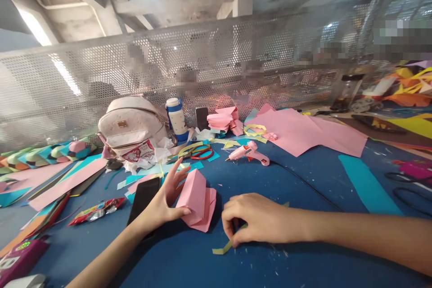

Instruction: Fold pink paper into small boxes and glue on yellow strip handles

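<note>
My left hand [165, 200] holds a folded pink paper piece [197, 200] near the middle of the blue table, thumb under its lower edge and fingers spread behind it. My right hand [254, 221] is curled, knuckles up, just right of the pink piece. Its fingertips pinch a thin yellow-green paper strip [224, 247] that lies on the table [290, 189]. A black phone [143, 195] lies under my left wrist.
A pink glue gun [248, 154] lies behind the hands, its cord running right. Large pink sheets [300, 132], a teal strip [367, 184], a white backpack [130, 123], a bottle [176, 119], scissors [199, 151] and a snack wrapper [97, 210] surround them. A perforated metal screen [216, 63] backs the table.
</note>
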A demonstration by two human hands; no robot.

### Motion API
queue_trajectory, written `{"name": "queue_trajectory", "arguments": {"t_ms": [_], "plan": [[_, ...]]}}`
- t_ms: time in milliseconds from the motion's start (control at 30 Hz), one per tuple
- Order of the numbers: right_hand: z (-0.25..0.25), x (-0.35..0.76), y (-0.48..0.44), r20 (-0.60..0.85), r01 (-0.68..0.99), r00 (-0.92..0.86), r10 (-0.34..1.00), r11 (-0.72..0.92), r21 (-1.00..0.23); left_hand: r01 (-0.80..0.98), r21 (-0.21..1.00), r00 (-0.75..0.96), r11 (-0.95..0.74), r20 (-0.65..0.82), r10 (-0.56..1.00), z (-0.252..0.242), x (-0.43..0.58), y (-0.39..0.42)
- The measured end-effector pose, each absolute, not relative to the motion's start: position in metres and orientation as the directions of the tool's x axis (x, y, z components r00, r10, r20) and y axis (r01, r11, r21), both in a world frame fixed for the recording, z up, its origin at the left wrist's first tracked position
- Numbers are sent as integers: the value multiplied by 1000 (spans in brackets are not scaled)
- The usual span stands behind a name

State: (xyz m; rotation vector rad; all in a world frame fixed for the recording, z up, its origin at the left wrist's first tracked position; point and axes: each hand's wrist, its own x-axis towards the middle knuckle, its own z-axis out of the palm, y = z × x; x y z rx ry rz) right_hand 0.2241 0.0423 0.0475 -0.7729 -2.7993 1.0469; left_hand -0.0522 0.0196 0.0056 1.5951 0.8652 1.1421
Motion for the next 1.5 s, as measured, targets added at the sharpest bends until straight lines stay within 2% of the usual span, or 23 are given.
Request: {"name": "queue_trajectory", "arguments": {"t_ms": [100,233,300,400,533,600,700,800,867,967,1033,1100,1200,1300,1500], "plan": [[60,233,57,-209,426,-858,470,422,-800,26,963,327,-270,247,912,10,-51,18],[74,243,83,-169,388,-813,557,303,-870,-30,962,328,-271,266,907,14,-51,19],[80,244,92,-130,399,-777,616,322,-859,-31,967,346,-252,247,905,13,-52,19],[83,242,98,-84,451,-742,665,402,-797,75,971,429,-227,174,887,15,-55,16],[76,237,106,-32,443,-793,608,539,-716,222,958,514,-180,42,857,22,-59,11],[70,235,110,-30,423,-815,578,559,-713,210,968,539,-138,3,842,25,-61,10],[65,234,114,-38,404,-835,549,564,-720,90,994,612,-62,-6,791,27,-63,12],[66,233,114,-59,430,-829,556,568,-702,130,979,587,-154,49,808,28,-66,15],[67,233,113,-86,462,-819,567,563,-685,257,915,474,-310,160,866,30,-66,14],[64,233,114,-130,488,-811,570,537,-688,465,733,346,-496,365,864,36,-56,5],[60,233,116,-145,490,-807,572,513,-705,568,544,456,-617,416,787,42,-44,-4],[54,233,118,-162,487,-802,575,473,-734,642,357,589,-679,337,734,46,-31,-13],[47,233,119,-213,466,-795,568,346,-814,605,164,753,-779,201,627,45,-16,-21],[41,232,117,-256,448,-788,560,236,-862,526,101,836,-845,124,535,38,-9,-23],[30,231,115,-206,492,-754,623,329,-806,525,91,834,-846,145,533,30,-7,-23]]}}
